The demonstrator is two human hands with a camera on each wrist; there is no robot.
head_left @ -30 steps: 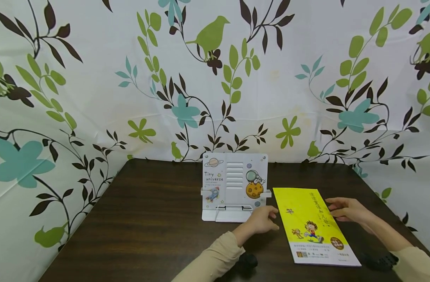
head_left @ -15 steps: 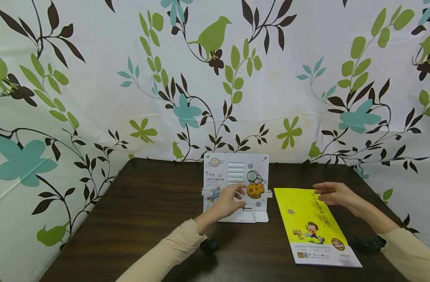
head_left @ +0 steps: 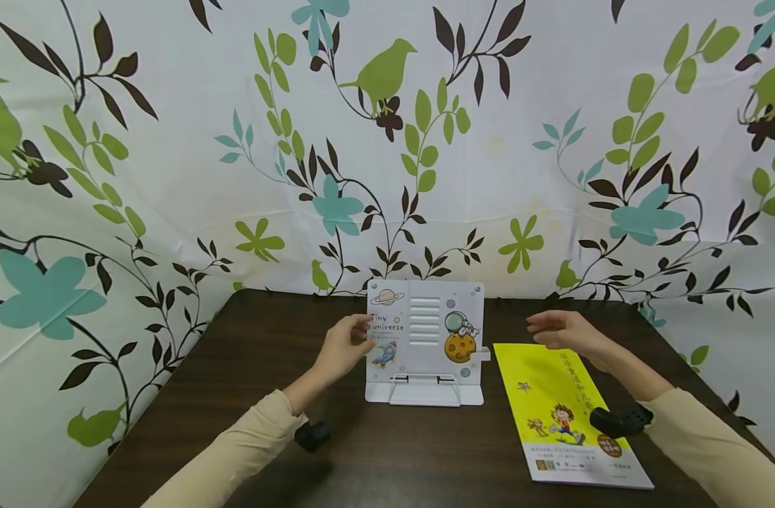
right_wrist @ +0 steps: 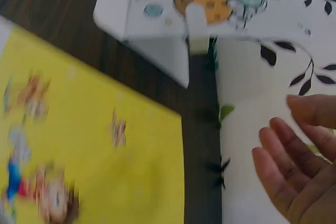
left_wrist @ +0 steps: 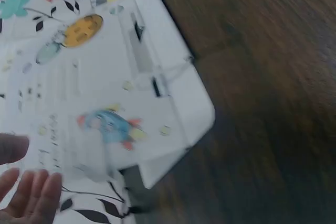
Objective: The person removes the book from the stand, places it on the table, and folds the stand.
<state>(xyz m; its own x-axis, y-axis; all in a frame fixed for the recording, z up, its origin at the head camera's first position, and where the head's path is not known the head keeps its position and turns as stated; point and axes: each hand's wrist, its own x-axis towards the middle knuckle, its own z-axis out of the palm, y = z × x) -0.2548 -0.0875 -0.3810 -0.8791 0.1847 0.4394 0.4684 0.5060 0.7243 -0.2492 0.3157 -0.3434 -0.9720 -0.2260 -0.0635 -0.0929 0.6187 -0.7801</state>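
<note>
A white book stand (head_left: 424, 353) printed with "Tiny universe", a rocket and an astronaut stands upright at the table's middle. My left hand (head_left: 341, 347) is at its left edge, thumb and fingers apart, covering the clip area on that side; whether it touches the stand I cannot tell. In the left wrist view the fingers (left_wrist: 44, 195) hold nothing. A yellow children's book (head_left: 539, 402) with a cartoon child lies flat to the right of the stand. Over its top end hovers my right hand (head_left: 571, 333), fingers loosely bent and nothing in them, also visible in the right wrist view.
A dark wood-grain table (head_left: 235, 395) lies under everything. Behind it hangs a white curtain (head_left: 501, 155) with leaves and birds. The stand's right side clip (head_left: 480, 355) juts out towards the book. Black wrist cameras sit on both arms, the right one (head_left: 618, 421) above the book.
My left hand has moved left from beside the book, across the stand's front, to its left edge. My right hand has risen from the book's right edge and shifted left over its top.
</note>
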